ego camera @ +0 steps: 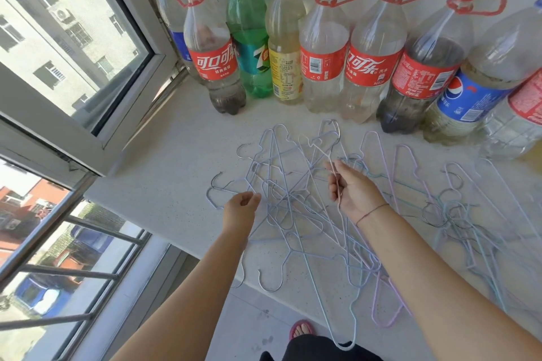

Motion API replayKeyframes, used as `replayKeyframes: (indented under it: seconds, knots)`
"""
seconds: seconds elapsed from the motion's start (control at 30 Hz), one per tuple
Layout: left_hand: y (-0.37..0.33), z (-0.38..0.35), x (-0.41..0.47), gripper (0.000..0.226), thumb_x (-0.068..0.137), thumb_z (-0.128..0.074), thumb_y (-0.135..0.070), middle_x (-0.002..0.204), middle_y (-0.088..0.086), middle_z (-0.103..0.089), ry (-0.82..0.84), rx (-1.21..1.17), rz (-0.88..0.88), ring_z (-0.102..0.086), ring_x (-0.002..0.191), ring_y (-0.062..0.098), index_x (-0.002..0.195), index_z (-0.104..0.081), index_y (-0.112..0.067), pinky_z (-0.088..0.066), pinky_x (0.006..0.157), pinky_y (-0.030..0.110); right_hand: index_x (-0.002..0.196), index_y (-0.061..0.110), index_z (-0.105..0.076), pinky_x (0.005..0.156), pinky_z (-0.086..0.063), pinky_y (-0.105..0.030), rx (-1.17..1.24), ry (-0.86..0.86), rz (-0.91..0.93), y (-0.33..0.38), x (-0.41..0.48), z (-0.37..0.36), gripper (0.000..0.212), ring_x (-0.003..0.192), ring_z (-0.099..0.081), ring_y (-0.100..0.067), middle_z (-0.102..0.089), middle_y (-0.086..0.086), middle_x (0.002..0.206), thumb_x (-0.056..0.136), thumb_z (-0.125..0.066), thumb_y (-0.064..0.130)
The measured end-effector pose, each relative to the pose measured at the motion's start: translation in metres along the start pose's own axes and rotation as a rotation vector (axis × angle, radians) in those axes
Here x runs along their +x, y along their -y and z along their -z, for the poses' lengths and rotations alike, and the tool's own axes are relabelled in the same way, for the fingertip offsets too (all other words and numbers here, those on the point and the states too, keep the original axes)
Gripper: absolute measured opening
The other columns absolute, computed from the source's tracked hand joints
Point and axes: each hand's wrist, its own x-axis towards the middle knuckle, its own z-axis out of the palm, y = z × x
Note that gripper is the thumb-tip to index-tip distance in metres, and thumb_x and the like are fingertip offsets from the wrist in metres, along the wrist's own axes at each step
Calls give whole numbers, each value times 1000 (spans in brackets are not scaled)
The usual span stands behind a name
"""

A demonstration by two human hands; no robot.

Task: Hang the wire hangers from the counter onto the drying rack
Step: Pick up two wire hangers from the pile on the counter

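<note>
Right hand palm up over the counter, thumb and fingers pinched on the wire of one pale blue hanger. Its hook sits up near the bottles; its far end reaches past the counter edge, towards the person.

Left hand well apart from the right, at the left edge of the pile, fingers loosely curled. Cannot tell whether it pinches a wire or holds nothing.

Remaining hangers all on the counter: a crossed, interlocked heap under both hands and a looser scatter to the right. Rack not in view. Judged stage: separating one hanger from the heap, hanging not yet begun.

Risks from here:
- Held hanger threads under and over others, so a straight pull likely drags neighbours along, or snags a hook and jerks the wire out of the pinch
- Several hangers and hooks already overhang the front edge; any shift of the heap could tip them to the floor
- Bottles stand close behind; a hook swung up and back could knock one over
- Window open at left, so a flung hanger could go out
- Thin wire in a light pinch may twist or slip once the full weight comes on
</note>
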Motion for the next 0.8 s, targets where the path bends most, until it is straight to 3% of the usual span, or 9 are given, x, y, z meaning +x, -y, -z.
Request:
replayKeyframes:
  seconds: [0.2, 0.3, 0.47, 0.6, 0.8]
  knots:
    - [-6, 0, 16, 27, 96, -48, -30, 87, 4, -62, -41, -226, 144, -59, 73, 17, 101, -60, -7, -51, 69, 27, 97, 12, -61, 44, -36, -18, -34, 24, 44, -5, -19, 8, 23, 44, -44, -6, -48, -1, 63, 95, -45, 29]
    - [-9, -2, 22, 28, 97, -47, -32, 84, 4, -64, -30, -290, 201, -61, 71, 19, 95, -60, -8, -51, 70, 30, 95, 14, -61, 46, -35, -19, -56, 16, 52, -4, -26, 11, 22, 45, -44, -6, -46, -2, 64, 95, -44, 28]
    - [-20, -9, 23, 28, 95, -50, -29, 69, 5, -62, -7, -357, 295, -50, 56, 15, 74, -59, -11, -39, 54, 25, 96, 15, -62, 49, -33, -20, -68, 16, 55, -2, -33, 12, 22, 47, -42, -7, -46, -1, 63, 95, -45, 28]
    - [-26, -12, 21, 21, 92, -57, -23, 72, 3, -60, -6, -373, 246, -45, 55, 12, 75, -62, -11, -36, 52, 23, 96, 13, -62, 48, -36, -18, -93, 12, 79, 0, -36, 12, 17, 49, -44, -8, -47, -3, 66, 95, -46, 18]
    - [-39, -12, 12, 10, 91, -60, -12, 79, 6, -64, 82, -471, 107, -59, 65, 15, 87, -68, -8, -50, 56, 18, 96, 9, -63, 49, -39, -19, -104, 30, 108, 2, -40, 9, 20, 55, -47, -10, -50, -5, 67, 93, -45, 1]
